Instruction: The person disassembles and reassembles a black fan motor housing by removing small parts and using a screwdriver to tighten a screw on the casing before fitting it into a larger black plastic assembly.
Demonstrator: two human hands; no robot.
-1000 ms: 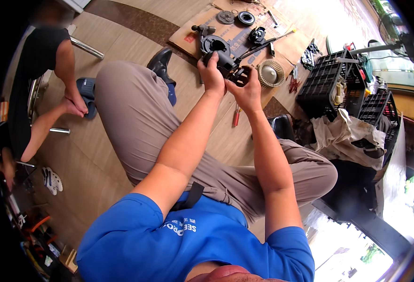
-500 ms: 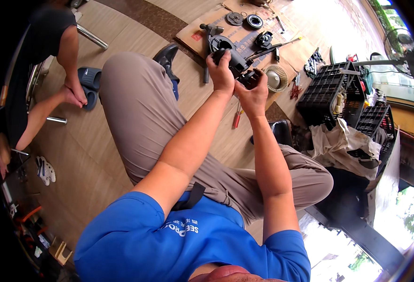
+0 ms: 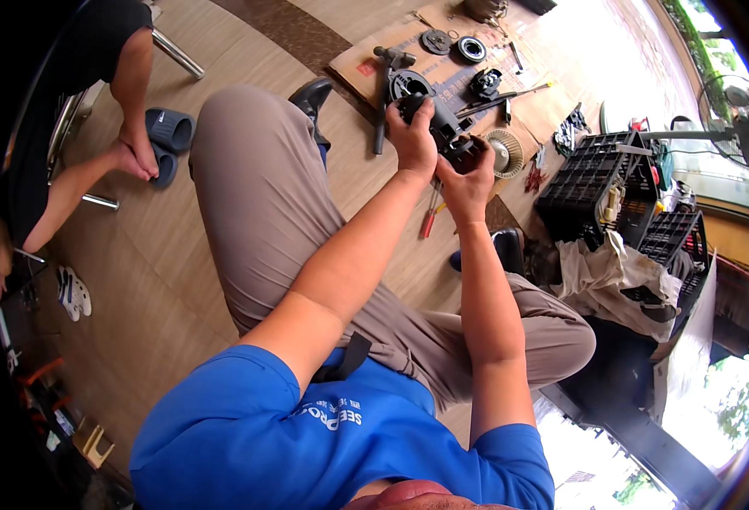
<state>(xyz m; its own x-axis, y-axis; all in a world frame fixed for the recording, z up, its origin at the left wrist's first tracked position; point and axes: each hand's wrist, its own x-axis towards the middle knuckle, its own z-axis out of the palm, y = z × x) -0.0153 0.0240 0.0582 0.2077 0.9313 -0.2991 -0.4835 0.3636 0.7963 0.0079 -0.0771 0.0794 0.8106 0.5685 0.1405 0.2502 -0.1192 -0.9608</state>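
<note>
Tiled floor (image 3: pixel 149 280) | black part (image 3: pixel 444 121) | long axis: upper-left to lower-right

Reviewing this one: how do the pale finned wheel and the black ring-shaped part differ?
Color: the pale finned wheel is cream, while the black ring-shaped part is dark with a lighter inner ring.
Size: the wheel looks larger in the picture than the ring.
Place: the wheel lies close to the right hand; the ring lies farther off, on the cardboard.
Both are round.
</note>
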